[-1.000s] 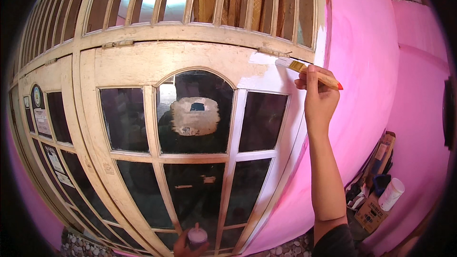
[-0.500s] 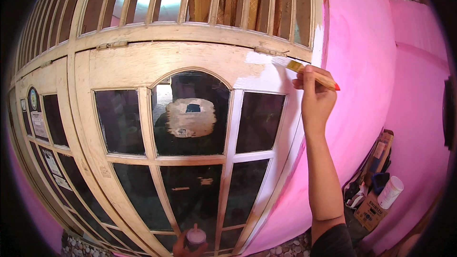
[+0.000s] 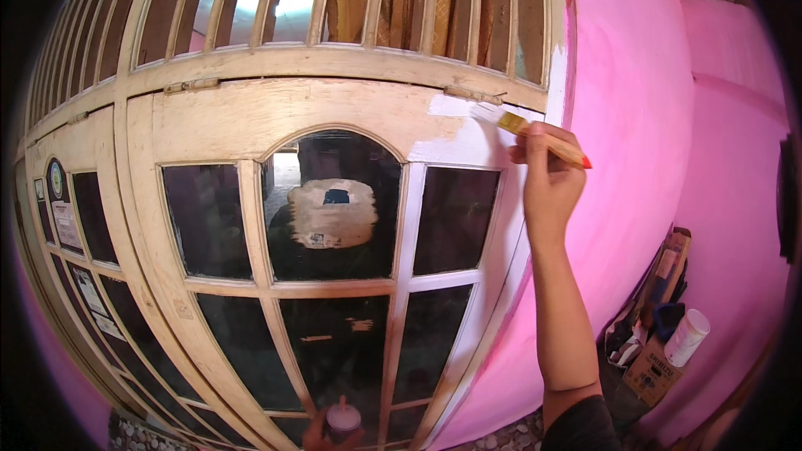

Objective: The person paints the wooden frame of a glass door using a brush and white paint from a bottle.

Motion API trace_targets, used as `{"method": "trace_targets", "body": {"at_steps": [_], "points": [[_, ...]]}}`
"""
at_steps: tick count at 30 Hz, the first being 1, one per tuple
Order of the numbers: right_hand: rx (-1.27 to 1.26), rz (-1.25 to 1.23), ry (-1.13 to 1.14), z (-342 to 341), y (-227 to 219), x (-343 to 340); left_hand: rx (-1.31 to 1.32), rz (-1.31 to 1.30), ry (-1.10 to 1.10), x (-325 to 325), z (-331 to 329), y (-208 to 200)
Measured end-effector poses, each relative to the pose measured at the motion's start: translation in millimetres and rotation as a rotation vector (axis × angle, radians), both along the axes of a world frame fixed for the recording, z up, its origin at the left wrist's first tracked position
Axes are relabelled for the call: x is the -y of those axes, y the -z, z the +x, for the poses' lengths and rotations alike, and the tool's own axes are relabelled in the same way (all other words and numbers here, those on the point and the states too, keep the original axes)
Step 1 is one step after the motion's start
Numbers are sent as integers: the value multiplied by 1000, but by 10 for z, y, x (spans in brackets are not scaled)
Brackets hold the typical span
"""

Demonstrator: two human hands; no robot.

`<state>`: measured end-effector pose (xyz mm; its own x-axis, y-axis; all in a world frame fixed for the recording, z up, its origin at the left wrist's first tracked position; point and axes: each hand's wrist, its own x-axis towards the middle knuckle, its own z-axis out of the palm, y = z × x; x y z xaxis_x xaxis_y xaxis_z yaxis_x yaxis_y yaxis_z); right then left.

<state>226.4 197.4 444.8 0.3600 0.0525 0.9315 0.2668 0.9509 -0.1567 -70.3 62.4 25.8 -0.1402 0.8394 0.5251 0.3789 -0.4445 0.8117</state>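
Note:
My right hand (image 3: 553, 175) is closed around the wooden handle of a paintbrush (image 3: 547, 144), whose tip is red. The brush's white-coated bristles rest against the upper right of a pale wooden door (image 3: 225, 108), just under a hinge (image 3: 473, 96). White paint (image 3: 443, 146) covers this corner and runs down the right-hand frame strips; bare wood shows to the left. Low in the picture, my left hand (image 3: 315, 434) grips a small cup (image 3: 343, 419) of pale paint, with a stick-like piece standing up at it. The lower part of that hand is cut off.
Dark glass panes (image 3: 455, 217) fill the door, one bearing a torn sticker patch (image 3: 332, 213). A slatted vent (image 3: 368, 0) runs above. Right of the frame is a pink wall (image 3: 626, 117). A cardboard box (image 3: 652, 374) and white tub (image 3: 687, 337) stand at lower right. Pebbles (image 3: 154, 434) edge the floor.
My right hand and the brush have shifted slightly left and down, the bristles staying on the painted corner. My left hand still holds the cup. The whole view has moved a little.

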Motion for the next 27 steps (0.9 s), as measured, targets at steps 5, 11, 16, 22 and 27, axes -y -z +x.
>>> {"method": "trace_targets", "body": {"at_steps": [5, 11, 16, 22, 27], "points": [[1, 11, -37, -118, -18, 189, -65, -1, -30, 17, -73, -57], [101, 31, -28, -306, -174, 133, -41, 25, -17, -94, -78, 189], [73, 34, 149, -65, -137, 67, -88, 43, -33, -92, -89, 174], [135, 73, -49, -334, -136, 114, -38, -90, -21, -31, -101, -16], [142, 59, 158, -153, -123, 20, -33, -49, -18, -49, -64, 51]]}}
